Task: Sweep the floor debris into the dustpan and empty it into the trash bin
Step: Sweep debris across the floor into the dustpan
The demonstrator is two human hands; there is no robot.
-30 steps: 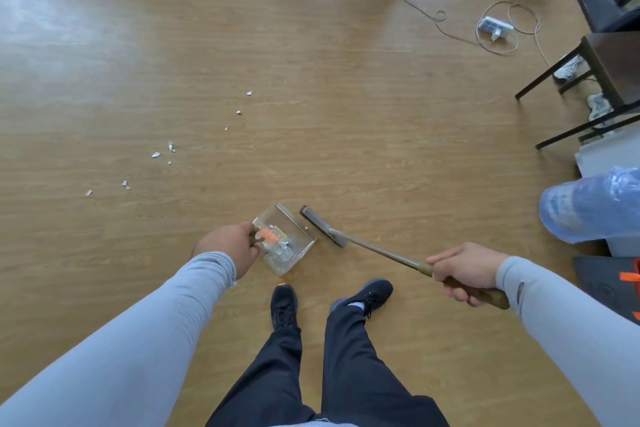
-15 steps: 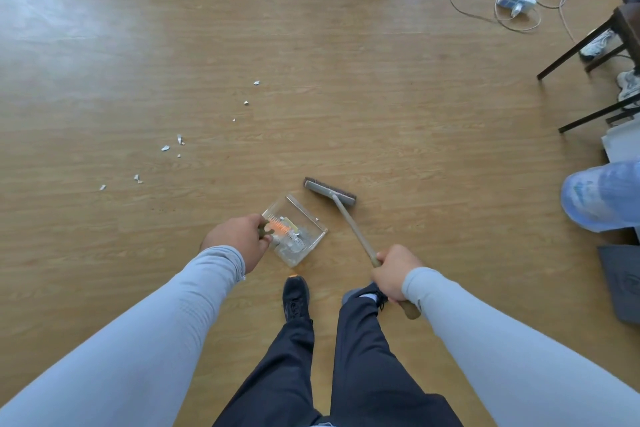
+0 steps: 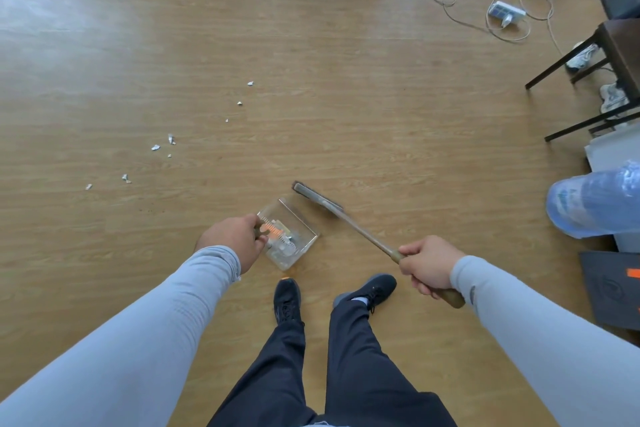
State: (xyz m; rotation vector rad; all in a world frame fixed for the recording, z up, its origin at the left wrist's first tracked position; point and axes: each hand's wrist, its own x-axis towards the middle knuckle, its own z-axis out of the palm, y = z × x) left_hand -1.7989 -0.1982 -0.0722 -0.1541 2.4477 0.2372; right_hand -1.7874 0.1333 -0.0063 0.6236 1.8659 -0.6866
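Debris: small white scraps (image 3: 155, 148) lie scattered on the wooden floor (image 3: 346, 97), in a loose diagonal trail toward the floor's left edge, well apart from the dustpan.
Dustpan: a clear plastic dustpan (image 3: 289, 236) sits low near the floor, just ahead of the person's shoes; light bits and something orange show inside it.
Left hand: the left hand (image 3: 235, 239) has its grip curled round the dustpan's handle end.
Brush: the brush (image 3: 317, 198) has its dark head just beside the dustpan's far right corner, its wooden handle slanting back to the right.
Right hand: the right hand (image 3: 429, 265) holds the brush handle in a closed grip.
Trash bin: a bin lined with a blue bag (image 3: 595, 199) stands at the floor's right edge.
Further out: a power strip (image 3: 505, 12) with looped cable lies far right; dark chair legs (image 3: 561, 62) stand beyond the bin.
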